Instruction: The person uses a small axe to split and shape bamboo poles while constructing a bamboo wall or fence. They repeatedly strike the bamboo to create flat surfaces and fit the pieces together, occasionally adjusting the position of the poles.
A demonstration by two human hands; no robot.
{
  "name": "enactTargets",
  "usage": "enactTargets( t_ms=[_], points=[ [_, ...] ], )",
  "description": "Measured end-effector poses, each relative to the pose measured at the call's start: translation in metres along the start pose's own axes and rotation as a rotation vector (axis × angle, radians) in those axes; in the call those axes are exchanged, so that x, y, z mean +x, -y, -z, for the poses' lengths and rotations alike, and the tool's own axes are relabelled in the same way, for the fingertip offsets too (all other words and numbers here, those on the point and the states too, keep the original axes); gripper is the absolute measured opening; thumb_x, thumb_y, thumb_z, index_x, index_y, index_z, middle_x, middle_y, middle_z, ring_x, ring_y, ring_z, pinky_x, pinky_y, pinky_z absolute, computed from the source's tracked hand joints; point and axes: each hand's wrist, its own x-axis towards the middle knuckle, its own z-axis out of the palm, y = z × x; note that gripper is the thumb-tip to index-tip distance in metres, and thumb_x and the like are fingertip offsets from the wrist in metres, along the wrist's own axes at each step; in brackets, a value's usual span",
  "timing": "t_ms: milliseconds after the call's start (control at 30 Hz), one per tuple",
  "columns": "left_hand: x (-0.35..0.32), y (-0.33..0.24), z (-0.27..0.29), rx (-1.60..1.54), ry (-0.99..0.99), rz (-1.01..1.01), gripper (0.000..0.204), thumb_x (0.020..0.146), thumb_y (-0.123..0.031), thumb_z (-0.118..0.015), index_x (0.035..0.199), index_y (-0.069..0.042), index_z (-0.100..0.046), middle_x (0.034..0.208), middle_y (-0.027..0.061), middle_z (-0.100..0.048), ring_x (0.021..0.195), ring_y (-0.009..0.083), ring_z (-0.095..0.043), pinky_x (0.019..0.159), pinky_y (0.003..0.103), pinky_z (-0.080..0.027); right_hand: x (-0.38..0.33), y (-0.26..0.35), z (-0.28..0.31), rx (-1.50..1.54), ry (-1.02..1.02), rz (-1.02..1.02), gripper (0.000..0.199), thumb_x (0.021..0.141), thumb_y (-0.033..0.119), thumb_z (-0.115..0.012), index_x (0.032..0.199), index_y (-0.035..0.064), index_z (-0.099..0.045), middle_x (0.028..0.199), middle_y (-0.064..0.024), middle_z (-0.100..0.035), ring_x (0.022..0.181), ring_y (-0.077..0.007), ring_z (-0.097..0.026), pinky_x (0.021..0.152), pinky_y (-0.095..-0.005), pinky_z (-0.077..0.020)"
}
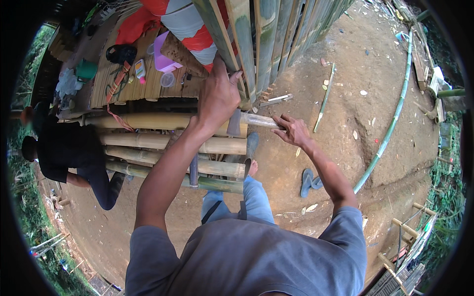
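Note:
My left hand (218,93) is raised at the lower end of a row of upright split-bamboo slats (266,39), its fingers bent round the nearest slat (219,34) and the thumb to the right. My right hand (295,131) grips the end of a pale wooden handle (261,121). The handle belongs to a hatchet-like tool whose dark metal head (234,123) lies against the bamboo poles (217,144) of a bench, just below my left hand. A dark rod-like piece (193,170) stands between the poles, partly behind my left forearm.
Red and white striped cloth (185,24) hangs behind the slats. A slatted platform (103,79) holds a pink tray (164,54), a bottle (140,71) and a black bag (121,53). A person in black (74,153) sits at left. Sandals (310,181) and a long green bamboo pole (395,118) lie right.

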Motion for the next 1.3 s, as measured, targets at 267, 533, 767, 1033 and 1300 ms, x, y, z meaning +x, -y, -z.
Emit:
enactTargets(
  t_ms=[267,533,767,1033,1300],
  points=[
    [0.002,0.000,-0.002,0.032,-0.045,-0.119,0.058,0.093,-0.005,-0.057,0.143,0.007,-0.030,0.099,0.0365,-0.063,0.089,0.0548,-0.062,0.072,0.058,-0.049,0.003,0.003,-0.010,-0.024,-0.046,-0.124,0.050,0.089,0.042,-0.068,0.132,0.0169,-0.062,0.105,-0.0134,-0.068,0.082,-0.0370,-0.069,0.068,-0.0453,-0.0576],
    [0.003,-0.004,-0.001,0.045,-0.030,-0.094,0.062,0.093,-0.006,-0.058,0.146,0.004,-0.028,0.101,0.0360,-0.063,0.090,0.0548,-0.062,0.072,0.058,-0.049,0.012,-0.002,-0.005,0.001,-0.073,-0.118,0.048,0.090,0.040,-0.068,0.130,0.0157,-0.062,0.099,-0.0126,-0.067,0.079,-0.0366,-0.068,0.065,-0.0452,-0.0568],
    [-0.003,-0.001,-0.003,0.034,-0.062,-0.108,0.053,0.093,-0.006,-0.058,0.139,0.005,-0.034,0.102,0.0338,-0.064,0.092,0.0538,-0.062,0.074,0.057,-0.048,0.007,0.009,-0.007,-0.008,-0.061,-0.085,0.048,0.090,0.039,-0.068,0.130,0.0149,-0.062,0.103,-0.0141,-0.068,0.079,-0.0375,-0.069,0.066,-0.0453,-0.0571],
    [-0.007,0.008,-0.005,0.047,-0.025,0.007,0.049,0.094,-0.007,-0.058,0.138,0.004,-0.039,0.113,0.0323,-0.062,0.100,0.0484,-0.064,0.082,0.053,-0.050,-0.058,0.054,-0.033,0.258,-0.149,-0.215,0.050,0.088,0.040,-0.072,0.124,0.0058,-0.067,0.102,-0.0209,-0.067,0.079,-0.0353,-0.070,0.068,-0.0423,-0.0559],
    [0.023,-0.050,0.053,-0.429,-0.255,-0.219,0.051,0.100,-0.018,-0.059,0.141,0.006,-0.039,0.132,0.0264,-0.055,0.119,0.0376,-0.059,0.104,0.043,-0.047,-0.165,0.165,-0.024,0.603,-0.243,-0.745,0.050,0.096,0.042,-0.063,0.118,-0.0020,-0.065,0.074,-0.0078,-0.057,0.068,-0.0149,-0.054,0.060,-0.0334,-0.0447]
  ],
)
